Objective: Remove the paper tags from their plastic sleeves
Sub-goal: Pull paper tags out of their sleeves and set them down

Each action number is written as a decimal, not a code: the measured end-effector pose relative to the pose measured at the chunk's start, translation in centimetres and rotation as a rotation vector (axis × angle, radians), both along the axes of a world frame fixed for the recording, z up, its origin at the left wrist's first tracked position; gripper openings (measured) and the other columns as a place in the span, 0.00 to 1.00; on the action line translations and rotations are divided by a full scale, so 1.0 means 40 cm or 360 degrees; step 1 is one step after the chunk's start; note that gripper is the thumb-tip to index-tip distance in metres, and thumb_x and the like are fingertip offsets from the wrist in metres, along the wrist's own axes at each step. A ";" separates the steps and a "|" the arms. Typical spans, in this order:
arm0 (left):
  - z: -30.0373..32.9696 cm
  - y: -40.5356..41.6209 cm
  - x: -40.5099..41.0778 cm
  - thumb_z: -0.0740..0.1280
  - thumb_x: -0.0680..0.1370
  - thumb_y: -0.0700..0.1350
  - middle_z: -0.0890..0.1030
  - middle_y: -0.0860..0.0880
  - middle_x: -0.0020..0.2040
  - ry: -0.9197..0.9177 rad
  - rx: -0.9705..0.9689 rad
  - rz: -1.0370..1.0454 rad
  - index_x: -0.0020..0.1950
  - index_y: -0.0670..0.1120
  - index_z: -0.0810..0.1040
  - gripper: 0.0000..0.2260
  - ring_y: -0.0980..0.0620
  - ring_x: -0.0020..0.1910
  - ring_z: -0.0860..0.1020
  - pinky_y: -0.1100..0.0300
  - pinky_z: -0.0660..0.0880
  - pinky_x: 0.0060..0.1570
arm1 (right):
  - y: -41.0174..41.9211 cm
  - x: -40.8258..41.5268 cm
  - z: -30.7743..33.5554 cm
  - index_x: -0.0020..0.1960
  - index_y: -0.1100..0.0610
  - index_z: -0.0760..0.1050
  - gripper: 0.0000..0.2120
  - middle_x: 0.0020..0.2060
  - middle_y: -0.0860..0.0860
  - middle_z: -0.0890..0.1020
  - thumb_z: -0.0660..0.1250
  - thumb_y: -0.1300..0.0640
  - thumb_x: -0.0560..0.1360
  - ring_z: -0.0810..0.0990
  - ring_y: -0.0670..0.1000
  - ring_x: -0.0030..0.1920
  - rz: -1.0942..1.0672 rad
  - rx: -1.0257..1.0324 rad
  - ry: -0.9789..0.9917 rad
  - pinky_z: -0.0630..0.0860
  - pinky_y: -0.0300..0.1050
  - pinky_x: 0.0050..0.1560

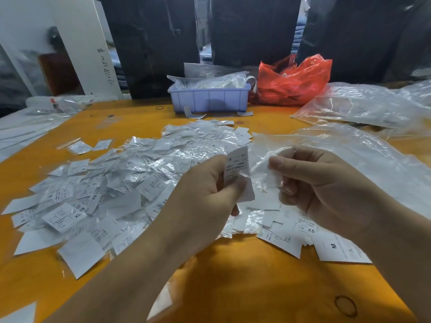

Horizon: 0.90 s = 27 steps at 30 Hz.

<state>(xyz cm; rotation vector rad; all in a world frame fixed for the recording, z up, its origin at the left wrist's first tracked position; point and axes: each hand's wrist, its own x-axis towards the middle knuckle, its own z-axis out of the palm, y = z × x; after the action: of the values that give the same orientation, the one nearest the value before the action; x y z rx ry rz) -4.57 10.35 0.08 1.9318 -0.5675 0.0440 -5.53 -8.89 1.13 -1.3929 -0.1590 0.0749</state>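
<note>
A white printed paper tag (236, 170) is pinched in the left hand (205, 194), above the heap of sleeved tags (112, 183). Its clear crinkled plastic sleeve (263, 169) is gripped by the right hand (326, 185). Extraction appears nearly complete; separation and sorting are judged next.

Tag pile (130, 183) before bin (210, 99); bag (293, 82) right of bin.
</note>
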 end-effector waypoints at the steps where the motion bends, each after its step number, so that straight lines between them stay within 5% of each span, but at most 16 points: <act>1: 0.001 0.000 0.000 0.65 0.81 0.43 0.79 0.56 0.29 -0.0003 -0.0006 -0.0018 0.49 0.50 0.80 0.05 0.62 0.23 0.72 0.74 0.65 0.25 | 0.000 0.000 0.000 0.34 0.57 0.78 0.08 0.28 0.54 0.69 0.75 0.56 0.60 0.67 0.47 0.26 -0.0015 0.0045 0.0006 0.67 0.38 0.26; 14: -0.005 -0.003 0.001 0.61 0.78 0.51 0.79 0.55 0.32 0.0108 0.0061 -0.0142 0.45 0.52 0.80 0.09 0.60 0.27 0.73 0.62 0.69 0.31 | 0.001 -0.002 0.003 0.29 0.54 0.73 0.11 0.25 0.51 0.68 0.75 0.55 0.58 0.66 0.47 0.23 -0.0146 0.0256 -0.0092 0.67 0.39 0.24; 18: -0.004 0.001 0.004 0.63 0.81 0.43 0.78 0.59 0.29 0.0102 0.0046 -0.0058 0.48 0.50 0.81 0.08 0.63 0.26 0.74 0.73 0.66 0.26 | 0.001 -0.013 0.004 0.33 0.54 0.76 0.10 0.22 0.52 0.70 0.76 0.52 0.60 0.64 0.50 0.22 -0.0293 -0.0124 -0.0402 0.65 0.41 0.23; 23: 0.001 0.003 0.005 0.62 0.82 0.44 0.74 0.60 0.27 0.0145 -0.0039 -0.0070 0.45 0.49 0.82 0.10 0.62 0.26 0.71 0.74 0.65 0.27 | 0.015 -0.031 0.001 0.39 0.56 0.79 0.05 0.25 0.59 0.73 0.74 0.56 0.69 0.67 0.62 0.26 -0.0575 -0.0669 -0.0828 0.68 0.51 0.24; 27: 0.008 0.001 0.002 0.61 0.82 0.44 0.74 0.61 0.27 0.0324 -0.0174 -0.0159 0.46 0.50 0.83 0.11 0.63 0.25 0.70 0.74 0.65 0.26 | 0.018 -0.035 -0.003 0.44 0.54 0.82 0.01 0.24 0.57 0.75 0.72 0.57 0.73 0.71 0.55 0.23 -0.0636 -0.0868 -0.0938 0.72 0.48 0.24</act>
<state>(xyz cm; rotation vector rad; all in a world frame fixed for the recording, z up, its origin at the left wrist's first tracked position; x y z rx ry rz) -4.51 10.38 0.42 1.7746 -0.5133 -0.1797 -6.92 -8.19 1.00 -1.9369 -0.3636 -0.6747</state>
